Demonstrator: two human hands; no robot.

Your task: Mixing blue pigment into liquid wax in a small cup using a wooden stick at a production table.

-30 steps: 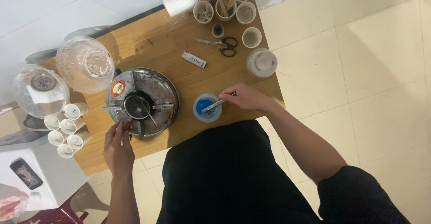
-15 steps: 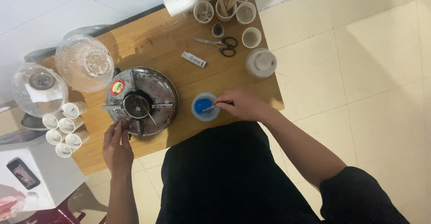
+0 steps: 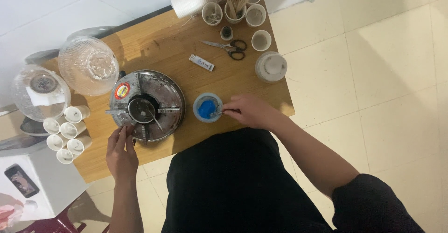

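Observation:
My right hand (image 3: 249, 111) grips a thin metal tool whose tip reaches into a small blue cup (image 3: 207, 107) holding blue material. That cup stands on the wooden table (image 3: 182, 41), just right of a round metal stove (image 3: 147, 106). A tiny metal ladle (image 3: 141, 110) sits on the stove's centre with a thin stick resting in it. My left hand (image 3: 121, 149) holds the ladle's handle at the stove's near edge.
Two clear glass bowls (image 3: 87, 65) sit at the table's left. Several white paper cups (image 3: 67, 130) lie beside them. Scissors (image 3: 228, 48), a small tube (image 3: 201, 62), a white lidded jar (image 3: 271, 66) and cups with wooden sticks (image 3: 235, 2) stand at the far right.
My right hand has shifted slightly toward me with the tool still in the blue cup. The left hand stays at the ladle handle.

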